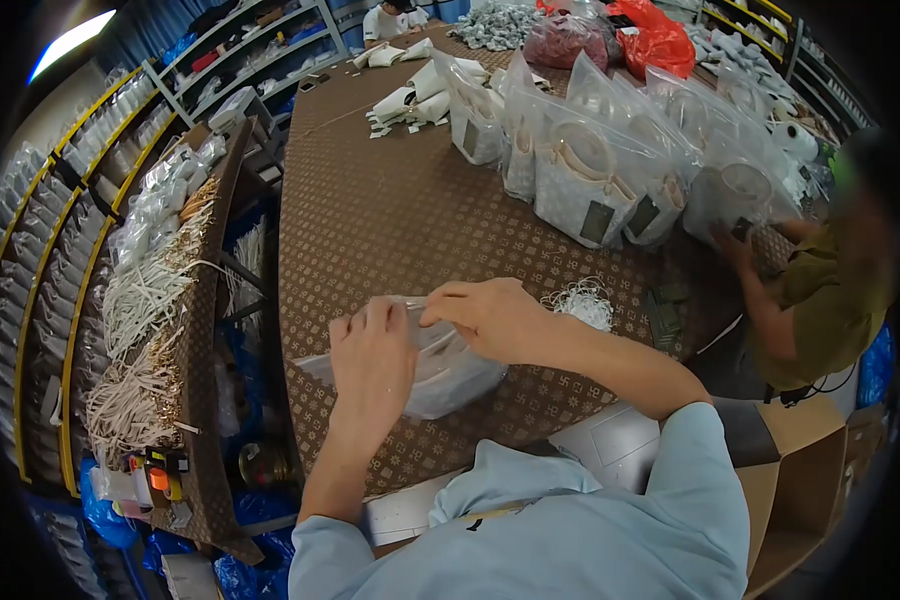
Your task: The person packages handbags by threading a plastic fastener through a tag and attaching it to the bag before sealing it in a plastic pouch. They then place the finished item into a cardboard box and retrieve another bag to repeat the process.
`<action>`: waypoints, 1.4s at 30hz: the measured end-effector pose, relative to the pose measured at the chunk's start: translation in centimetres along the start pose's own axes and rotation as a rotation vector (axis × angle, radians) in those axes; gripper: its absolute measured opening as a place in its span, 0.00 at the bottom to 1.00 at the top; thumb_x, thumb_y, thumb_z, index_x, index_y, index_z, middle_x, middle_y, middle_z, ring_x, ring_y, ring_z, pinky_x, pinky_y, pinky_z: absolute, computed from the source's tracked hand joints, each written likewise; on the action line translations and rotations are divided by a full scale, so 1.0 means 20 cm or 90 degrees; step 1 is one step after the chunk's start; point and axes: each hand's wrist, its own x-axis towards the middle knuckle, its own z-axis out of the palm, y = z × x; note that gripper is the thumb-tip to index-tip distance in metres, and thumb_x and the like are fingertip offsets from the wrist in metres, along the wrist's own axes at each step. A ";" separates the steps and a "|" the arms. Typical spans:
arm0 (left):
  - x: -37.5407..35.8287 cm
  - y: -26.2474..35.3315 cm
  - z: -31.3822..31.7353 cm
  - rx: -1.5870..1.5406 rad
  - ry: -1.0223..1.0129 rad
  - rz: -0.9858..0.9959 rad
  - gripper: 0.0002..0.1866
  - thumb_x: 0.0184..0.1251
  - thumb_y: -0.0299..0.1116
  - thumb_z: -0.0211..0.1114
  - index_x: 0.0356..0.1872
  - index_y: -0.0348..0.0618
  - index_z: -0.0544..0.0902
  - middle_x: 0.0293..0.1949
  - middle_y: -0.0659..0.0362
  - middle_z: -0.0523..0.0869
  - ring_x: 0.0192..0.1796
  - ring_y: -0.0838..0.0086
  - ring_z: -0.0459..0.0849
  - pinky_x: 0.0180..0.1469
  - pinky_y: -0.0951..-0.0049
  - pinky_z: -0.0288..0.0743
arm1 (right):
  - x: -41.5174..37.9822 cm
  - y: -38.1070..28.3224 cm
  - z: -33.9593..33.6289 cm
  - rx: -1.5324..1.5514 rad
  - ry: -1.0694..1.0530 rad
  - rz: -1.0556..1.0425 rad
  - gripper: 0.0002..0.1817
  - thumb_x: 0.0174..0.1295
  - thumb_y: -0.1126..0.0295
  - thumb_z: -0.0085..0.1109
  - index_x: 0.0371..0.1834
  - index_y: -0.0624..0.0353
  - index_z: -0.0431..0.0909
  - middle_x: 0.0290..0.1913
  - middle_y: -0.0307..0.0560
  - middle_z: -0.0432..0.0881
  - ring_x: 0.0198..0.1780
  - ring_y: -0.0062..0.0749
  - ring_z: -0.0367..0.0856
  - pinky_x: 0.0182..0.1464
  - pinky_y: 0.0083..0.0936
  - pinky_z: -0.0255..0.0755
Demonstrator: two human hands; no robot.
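A clear plastic bag [460, 378] lies on the brown patterned table close to my body, with something pale inside that I cannot make out. My left hand [372, 345] is over the bag's left side, fingers bent down onto the plastic. At the bag's upper edge, my right hand [490, 315] pinches the film between thumb and fingers. The two hands are a short distance apart, and parts of the bag are hidden beneath them. Just right of my right hand sits a small heap of white strings [582, 303].
Several bagged handbags [578, 190] stand at the back right. A co-worker [820, 300] handles one at the right edge. Dark green cards [667, 312] lie nearby. An open cardboard box [800, 490] is at lower right; a strap-laden side table [150, 310] stands left.
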 end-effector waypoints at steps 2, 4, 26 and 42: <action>0.05 -0.05 0.06 0.046 -0.059 -0.050 0.14 0.44 0.30 0.68 0.35 0.42 0.80 0.38 0.58 0.78 0.44 0.65 0.78 0.49 0.61 0.61 | -0.04 0.00 -0.02 -0.002 0.026 0.000 0.16 0.49 0.80 0.56 0.42 0.50 0.78 0.44 0.36 0.80 0.36 0.38 0.81 0.33 0.28 0.76; 0.08 -0.06 0.05 0.053 -0.048 -0.027 0.13 0.44 0.29 0.67 0.34 0.42 0.80 0.37 0.58 0.79 0.43 0.65 0.78 0.50 0.60 0.62 | -0.09 -0.02 -0.08 0.069 0.091 0.033 0.16 0.51 0.78 0.58 0.44 0.51 0.78 0.47 0.40 0.80 0.41 0.40 0.81 0.40 0.28 0.76; 0.02 -0.12 0.13 -0.080 -0.033 -0.133 0.16 0.58 0.33 0.64 0.48 0.42 0.77 0.41 0.57 0.82 0.47 0.64 0.80 0.69 0.54 0.49 | -1.17 0.83 0.31 0.152 0.403 0.696 0.21 0.56 0.62 0.61 0.52 0.56 0.74 0.47 0.49 0.80 0.47 0.41 0.79 0.47 0.34 0.73; -0.07 0.35 -0.04 -0.574 0.019 0.077 0.08 0.56 0.31 0.63 0.36 0.44 0.82 0.35 0.57 0.85 0.43 0.64 0.83 0.65 0.54 0.58 | -1.54 1.35 -0.19 -0.283 0.119 1.178 0.46 0.51 0.36 0.56 0.64 0.60 0.61 0.64 0.58 0.62 0.64 0.53 0.59 0.58 0.49 0.62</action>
